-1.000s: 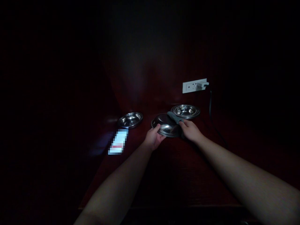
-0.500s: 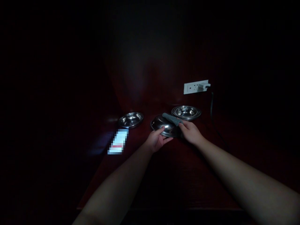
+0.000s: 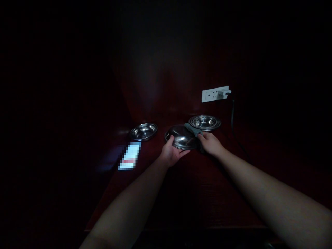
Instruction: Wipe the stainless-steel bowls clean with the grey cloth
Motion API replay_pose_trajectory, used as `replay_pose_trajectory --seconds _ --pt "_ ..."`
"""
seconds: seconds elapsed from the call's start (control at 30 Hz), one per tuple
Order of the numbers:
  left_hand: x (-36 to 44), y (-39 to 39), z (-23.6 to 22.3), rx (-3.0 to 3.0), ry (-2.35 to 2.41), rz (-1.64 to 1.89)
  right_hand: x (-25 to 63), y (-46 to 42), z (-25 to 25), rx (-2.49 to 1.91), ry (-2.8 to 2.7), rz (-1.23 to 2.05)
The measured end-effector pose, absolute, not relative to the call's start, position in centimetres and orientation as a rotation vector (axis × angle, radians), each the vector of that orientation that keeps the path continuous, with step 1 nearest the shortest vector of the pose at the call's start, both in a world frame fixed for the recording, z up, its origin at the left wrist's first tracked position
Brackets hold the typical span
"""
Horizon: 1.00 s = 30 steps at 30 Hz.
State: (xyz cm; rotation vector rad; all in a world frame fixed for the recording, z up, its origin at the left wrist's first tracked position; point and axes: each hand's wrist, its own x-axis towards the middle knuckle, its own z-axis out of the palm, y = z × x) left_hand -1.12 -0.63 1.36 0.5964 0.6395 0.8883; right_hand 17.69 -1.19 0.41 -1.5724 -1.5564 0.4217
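A shiny metal bowl (image 3: 181, 137) is held bottom side up over the dark red table. My left hand (image 3: 171, 153) grips its near left rim, thumb on the outer side and fingers beneath. In my right hand (image 3: 210, 143) is a grey-green cloth (image 3: 193, 129), pressed against the bowl's right side. Part of the cloth hangs down by the right fingers. Just behind the right hand stands a stack of metal dishes (image 3: 204, 122), open side up. Another metal dish (image 3: 144, 131) sits to the left, apart from both hands.
A bright, pixelated phone-like rectangle (image 3: 129, 156) lies near the left edge of the table (image 3: 202, 200). On the back wall is a white socket panel (image 3: 209, 95) with a plug (image 3: 224, 92) in it. Its dark cable (image 3: 232, 119) runs down at the right. Surroundings are very dark.
The cloth has slid from the top of the bowl toward its right side with my right hand. My left thumb sits farther left on the bowl. The view has shifted slightly.
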Motion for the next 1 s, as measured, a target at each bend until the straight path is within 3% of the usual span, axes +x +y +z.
replay_pose_trajectory --seconds 0.27,0.73,1.0 --pt "-1.0 -0.6 1.3 0.594 0.645 0.910 17.3 -1.3 0.3 -1.439 -1.514 0.367" --pt "-0.7 -0.4 1.0 0.644 0.606 0.841 15.6 -3.2 1.6 -1.232 -1.734 0.547" --pt "-0.7 -0.4 1.1 0.613 0.617 0.856 15.1 -3.6 1.9 -1.293 -1.779 0.459"
